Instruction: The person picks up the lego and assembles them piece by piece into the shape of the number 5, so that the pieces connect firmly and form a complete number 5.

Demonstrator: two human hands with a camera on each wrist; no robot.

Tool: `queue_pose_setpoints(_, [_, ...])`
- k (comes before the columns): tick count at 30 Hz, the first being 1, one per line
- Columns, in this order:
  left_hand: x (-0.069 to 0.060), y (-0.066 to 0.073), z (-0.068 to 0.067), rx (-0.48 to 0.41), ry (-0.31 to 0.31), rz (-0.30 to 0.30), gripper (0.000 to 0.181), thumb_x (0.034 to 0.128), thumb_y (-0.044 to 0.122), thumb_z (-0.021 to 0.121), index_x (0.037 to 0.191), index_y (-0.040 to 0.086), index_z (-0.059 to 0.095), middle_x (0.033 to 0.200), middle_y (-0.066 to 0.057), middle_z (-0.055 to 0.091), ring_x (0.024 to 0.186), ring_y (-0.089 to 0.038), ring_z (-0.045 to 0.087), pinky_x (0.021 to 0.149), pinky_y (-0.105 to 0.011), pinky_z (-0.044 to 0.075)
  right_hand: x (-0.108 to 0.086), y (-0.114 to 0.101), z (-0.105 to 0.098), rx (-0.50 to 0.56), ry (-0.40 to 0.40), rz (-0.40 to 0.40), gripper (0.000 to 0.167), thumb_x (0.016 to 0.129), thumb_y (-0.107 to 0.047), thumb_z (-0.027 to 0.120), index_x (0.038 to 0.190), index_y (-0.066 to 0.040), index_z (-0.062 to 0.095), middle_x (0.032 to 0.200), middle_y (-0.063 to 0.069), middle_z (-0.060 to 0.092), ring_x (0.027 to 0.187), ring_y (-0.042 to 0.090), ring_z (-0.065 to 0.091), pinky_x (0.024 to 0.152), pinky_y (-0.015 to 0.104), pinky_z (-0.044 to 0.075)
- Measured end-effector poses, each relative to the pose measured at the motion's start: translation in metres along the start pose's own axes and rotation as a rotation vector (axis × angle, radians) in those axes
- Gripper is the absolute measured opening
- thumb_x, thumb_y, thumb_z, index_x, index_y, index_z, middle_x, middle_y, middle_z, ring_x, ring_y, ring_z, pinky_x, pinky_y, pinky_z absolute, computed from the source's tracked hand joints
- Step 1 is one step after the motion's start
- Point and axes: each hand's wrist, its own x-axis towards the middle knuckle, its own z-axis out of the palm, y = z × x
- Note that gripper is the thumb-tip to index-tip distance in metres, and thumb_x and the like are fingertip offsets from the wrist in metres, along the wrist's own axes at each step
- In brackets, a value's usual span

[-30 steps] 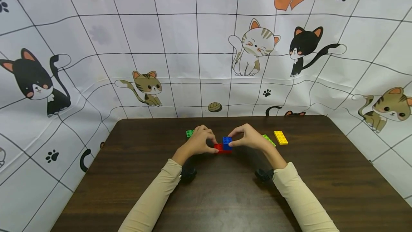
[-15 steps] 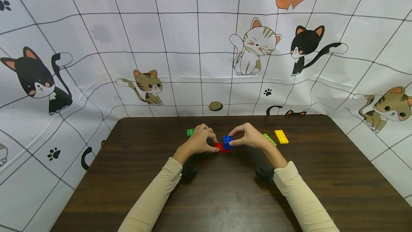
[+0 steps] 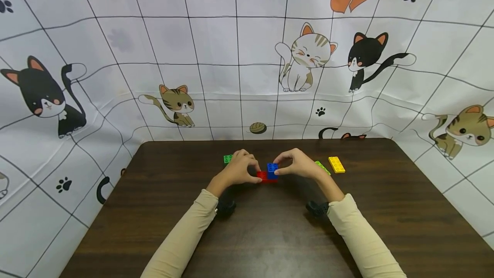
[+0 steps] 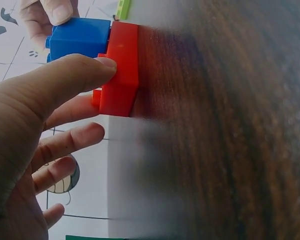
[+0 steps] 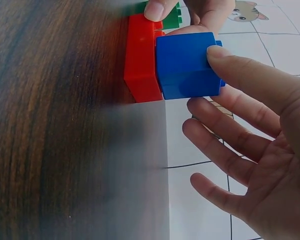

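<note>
On the table, a red toy building brick [image 3: 262,176] lies flat with its studs up. My left hand [image 3: 238,170] pinches its left part between thumb and forefinger. A smaller blue building brick [image 5: 186,65] stands on the red brick's right end. Between thumb and fingers, my right hand [image 3: 302,165] holds the blue brick near its top. In the left wrist view a thin gap line shows between the blue and red bricks, and I cannot tell whether they are fully joined. The other fingers of both hands are spread behind the bricks.
Behind my left hand lies a green brick [image 3: 227,158], partly hidden. A light green brick [image 3: 322,167] is partly covered by my right hand, and a yellow brick [image 3: 337,164] lies farther right. The dark wooden table [image 3: 254,235] ends at a cat-patterned sheet [image 3: 216,42].
</note>
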Motion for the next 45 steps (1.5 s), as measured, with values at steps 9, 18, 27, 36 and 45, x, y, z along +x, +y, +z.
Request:
queue_pose_setpoints(9, [0.002, -0.002, 0.002, -0.025, 0.005, -0.006, 0.023, 0.0829, 0.04, 0.084, 0.094, 0.021, 0.077, 0.112, -0.001, 0.071, 0.118, -0.027, 0.047, 0.113, -0.055, 0.03, -0.001, -0.001, -0.001, -0.023, -0.016, -0.015, 0.028, 0.089, -0.019, 0.08, 0.112, -0.004, 0.073, 0.109, 0.011, 0.075, 0.102, 0.025, 0.069, 0.094, 0.044, 0.058])
queue_pose_setpoints(18, [0.002, -0.001, 0.002, -0.022, -0.002, -0.019, 0.023, 0.0824, 0.04, 0.084, 0.093, 0.022, 0.076, 0.111, 0.0, 0.07, 0.118, -0.026, 0.046, 0.114, -0.054, 0.03, 0.0, 0.004, 0.0, -0.027, -0.028, -0.04, 0.028, 0.09, -0.02, 0.079, 0.111, -0.004, 0.069, 0.107, 0.011, 0.073, 0.1, 0.024, 0.068, 0.093, 0.043, 0.058])
queue_pose_setpoints(27, [-0.001, 0.002, 0.003, -0.031, 0.005, -0.015, 0.022, 0.0821, 0.039, 0.085, 0.093, 0.021, 0.076, 0.109, 0.0, 0.07, 0.117, -0.027, 0.046, 0.114, -0.055, 0.029, -0.003, 0.004, 0.0, -0.037, -0.026, -0.038, 0.031, 0.089, -0.021, 0.08, 0.114, -0.006, 0.069, 0.109, 0.01, 0.073, 0.102, 0.025, 0.068, 0.095, 0.045, 0.057])
queue_pose_setpoints(36, [0.0, 0.001, 0.003, -0.028, -0.007, -0.024, 0.023, 0.0829, 0.04, 0.084, 0.094, 0.021, 0.077, 0.109, 0.0, 0.069, 0.119, -0.027, 0.046, 0.115, -0.056, 0.028, -0.008, 0.003, -0.014, -0.029, 0.002, -0.042, 0.04, 0.088, -0.023, 0.081, 0.122, -0.006, 0.068, 0.116, 0.015, 0.072, 0.11, 0.033, 0.066, 0.103, 0.054, 0.051])
queue_pose_setpoints(45, [-0.002, 0.001, 0.004, -0.036, -0.002, -0.034, 0.022, 0.0824, 0.039, 0.084, 0.093, 0.022, 0.076, 0.109, 0.001, 0.069, 0.121, -0.027, 0.045, 0.115, -0.054, 0.029, -0.015, 0.011, -0.035, -0.072, 0.068, -0.054, 0.038, 0.087, -0.023, 0.082, 0.12, -0.008, 0.07, 0.115, 0.018, 0.073, 0.112, 0.035, 0.066, 0.103, 0.057, 0.049])
